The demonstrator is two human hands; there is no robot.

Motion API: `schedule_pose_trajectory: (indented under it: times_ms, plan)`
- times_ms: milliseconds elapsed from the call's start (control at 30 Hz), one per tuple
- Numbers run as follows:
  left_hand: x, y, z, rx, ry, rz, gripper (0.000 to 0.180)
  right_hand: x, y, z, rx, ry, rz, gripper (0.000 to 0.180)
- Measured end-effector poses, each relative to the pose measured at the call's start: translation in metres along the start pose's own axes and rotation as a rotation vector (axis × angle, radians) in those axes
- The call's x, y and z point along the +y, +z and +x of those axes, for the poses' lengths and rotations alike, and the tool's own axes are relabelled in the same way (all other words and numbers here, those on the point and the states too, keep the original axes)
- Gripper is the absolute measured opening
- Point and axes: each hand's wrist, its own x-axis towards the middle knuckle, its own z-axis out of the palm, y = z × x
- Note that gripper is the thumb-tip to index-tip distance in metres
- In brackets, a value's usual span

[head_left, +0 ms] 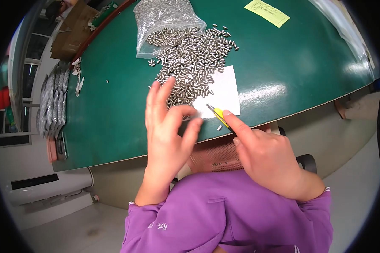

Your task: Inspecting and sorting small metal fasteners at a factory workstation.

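Observation:
My left hand hovers over the near edge of a heap of small silvery metal parts. Its thumb and index finger are bent together in a pinch, the other fingers stretched out. Blur at the fingertips hides what is between them. In my right hand is a slim utility knife, yellow with a dark tip, my index finger lying along it. The tip points away from me over a white sheet of paper, partly covered by the heap. A single small metal part lies beside the knife, near the table edge.
A clear plastic bag of metal parts opens onto the heap on the green table. A yellow paper slip lies farther back. Stacked grey packets stand at the left, a clear plastic sheet at the right.

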Motion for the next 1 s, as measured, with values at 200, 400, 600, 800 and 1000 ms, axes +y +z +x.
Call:
schedule_pose_trajectory:
  times_ms: [200,400,600,800,1000]
  plan:
    - [-0.001,0.007,0.003,0.005,-0.108,0.115,0.016,-0.003,0.000,0.003,-0.044,-0.007,0.008,0.057]
    - [-0.003,0.012,0.007,-0.013,-0.079,0.036,0.011,-0.002,0.001,0.002,-0.028,-0.004,-0.004,0.056]
    - [-0.005,0.012,0.005,-0.017,-0.026,0.025,0.015,-0.002,0.002,0.002,-0.030,-0.002,-0.003,0.057]
    - [-0.005,0.012,0.002,0.036,-0.107,-0.021,0.012,-0.001,0.001,0.003,-0.032,-0.006,0.006,0.057]
    - [-0.006,0.014,0.003,-0.005,-0.102,-0.027,0.011,0.000,0.002,0.002,-0.033,-0.012,0.008,0.058]
